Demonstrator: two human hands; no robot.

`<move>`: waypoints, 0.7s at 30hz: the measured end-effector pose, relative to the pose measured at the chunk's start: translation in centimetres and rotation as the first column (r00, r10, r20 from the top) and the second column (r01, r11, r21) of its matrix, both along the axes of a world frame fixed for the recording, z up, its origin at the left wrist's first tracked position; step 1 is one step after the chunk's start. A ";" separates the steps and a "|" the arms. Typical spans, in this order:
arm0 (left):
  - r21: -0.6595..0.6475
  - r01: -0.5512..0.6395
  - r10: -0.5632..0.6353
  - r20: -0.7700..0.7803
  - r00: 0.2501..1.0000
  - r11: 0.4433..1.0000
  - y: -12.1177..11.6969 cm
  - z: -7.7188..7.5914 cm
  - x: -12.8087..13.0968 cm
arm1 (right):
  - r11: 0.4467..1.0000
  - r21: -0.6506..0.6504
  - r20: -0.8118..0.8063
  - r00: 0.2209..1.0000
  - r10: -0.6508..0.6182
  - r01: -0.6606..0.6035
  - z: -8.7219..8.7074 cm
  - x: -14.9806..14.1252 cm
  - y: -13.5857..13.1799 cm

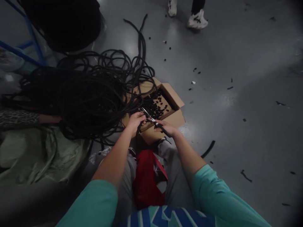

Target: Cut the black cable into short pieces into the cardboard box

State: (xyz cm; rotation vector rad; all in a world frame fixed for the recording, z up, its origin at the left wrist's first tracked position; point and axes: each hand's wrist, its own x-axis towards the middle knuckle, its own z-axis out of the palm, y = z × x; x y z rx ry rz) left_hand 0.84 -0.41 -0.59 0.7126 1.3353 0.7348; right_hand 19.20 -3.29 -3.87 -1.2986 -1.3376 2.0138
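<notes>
My right hand [167, 127] is closed round the black handles of a pair of scissors [151, 118], whose silver blades point up-left over a cardboard box [174, 118]. My left hand [136, 120] is closed on a length of black tubing [138, 107] right at the blades, at the box's near left corner. The box is open and holds several short black cut pieces [157, 105]. A large tangled heap of black tubing [94, 91] lies to the left and spills over the box's left flap.
Small black offcuts [208, 148] are scattered on the grey floor to the right. Another person's white shoes [197, 20] stand at the top. A blue frame [30, 37] and a dark bundle stand top left, pale green sacking [35, 154] lies left, and a red bag [146, 179] rests between my knees.
</notes>
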 end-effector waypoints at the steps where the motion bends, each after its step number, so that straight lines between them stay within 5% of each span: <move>1: -0.002 0.015 -0.015 -0.008 1.000 1.000 0.0 0.1 0.0 | 1.000 0.010 -0.003 1.000 -0.004 0.004 0.0 0.0 0.0; 21: 0.013 0.211 -0.208 -0.122 0.970 0.977 0.5 0.1 -0.9 | 0.991 -0.109 0.062 0.996 -0.065 0.072 1.3 -1.2 -0.4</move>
